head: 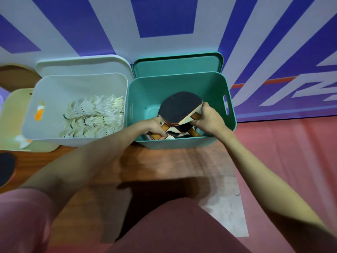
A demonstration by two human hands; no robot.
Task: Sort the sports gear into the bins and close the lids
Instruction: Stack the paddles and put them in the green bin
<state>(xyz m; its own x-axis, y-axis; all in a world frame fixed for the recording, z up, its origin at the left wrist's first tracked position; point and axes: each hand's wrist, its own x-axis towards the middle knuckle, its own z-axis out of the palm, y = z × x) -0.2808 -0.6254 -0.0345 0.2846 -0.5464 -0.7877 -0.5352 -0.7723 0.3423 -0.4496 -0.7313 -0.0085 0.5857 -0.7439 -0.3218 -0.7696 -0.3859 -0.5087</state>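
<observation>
While both hands grip paddle handles, the green bin (182, 143) stands open.

A blue-and-white striped wall (164, 17) rises behind a wooden table (164, 161), beside what looks like pink flooring (291, 152).

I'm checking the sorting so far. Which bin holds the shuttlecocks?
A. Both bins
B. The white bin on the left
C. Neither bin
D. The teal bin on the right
B: the shuttlecocks lie piled in the white bin, while the teal bin holds only table tennis paddles, which both hands are handling.
</observation>
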